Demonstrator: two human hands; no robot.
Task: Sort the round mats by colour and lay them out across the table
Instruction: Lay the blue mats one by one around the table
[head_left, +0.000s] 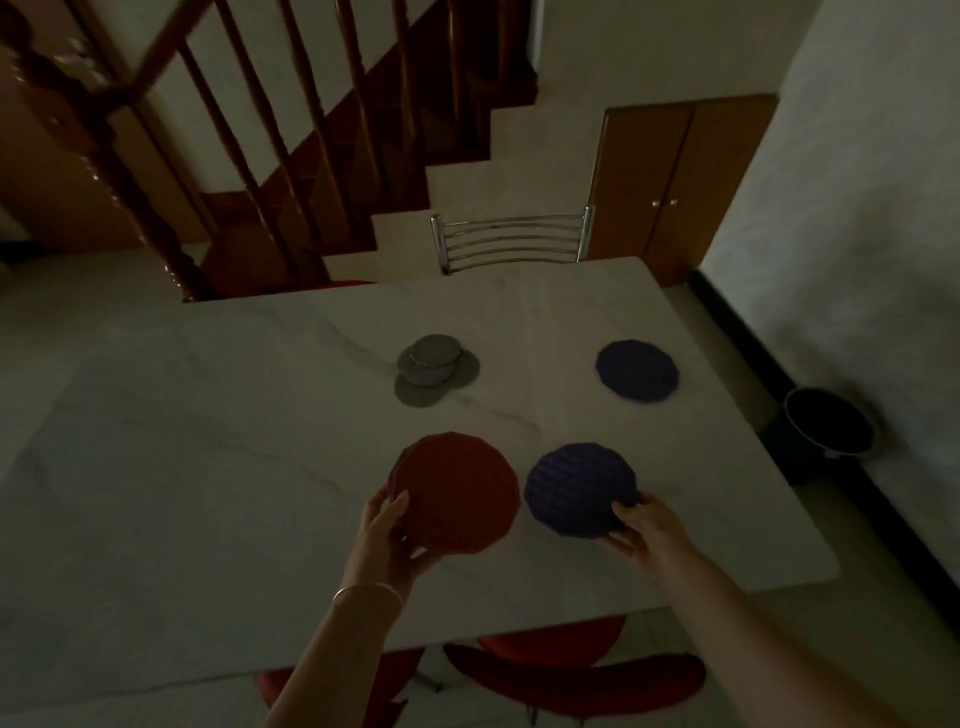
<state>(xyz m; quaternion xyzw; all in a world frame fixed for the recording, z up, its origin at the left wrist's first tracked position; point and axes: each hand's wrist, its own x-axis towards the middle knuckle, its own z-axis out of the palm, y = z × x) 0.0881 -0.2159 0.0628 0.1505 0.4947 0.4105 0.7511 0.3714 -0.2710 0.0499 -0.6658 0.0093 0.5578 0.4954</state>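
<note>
The left hand (387, 535) grips the red mats (457, 493) and the right hand (641, 525) pinches a blue mat (579, 488), both near the worktop's (208, 441) front edge. Further back lie a grey pile (434, 369) and another blue mat (638, 370); sorting seems mostly done.

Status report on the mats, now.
Left hand grips red mats. Right hand grips blue mat. Grey pile, second blue mat down. Nothing obstructing.

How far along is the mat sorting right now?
Done: the grey mats sit piled together, and one blue mat lies alone at the far right. In hand: the left hand holds the red mats; the right hand holds another blue mat. Left: laying both down.
</note>
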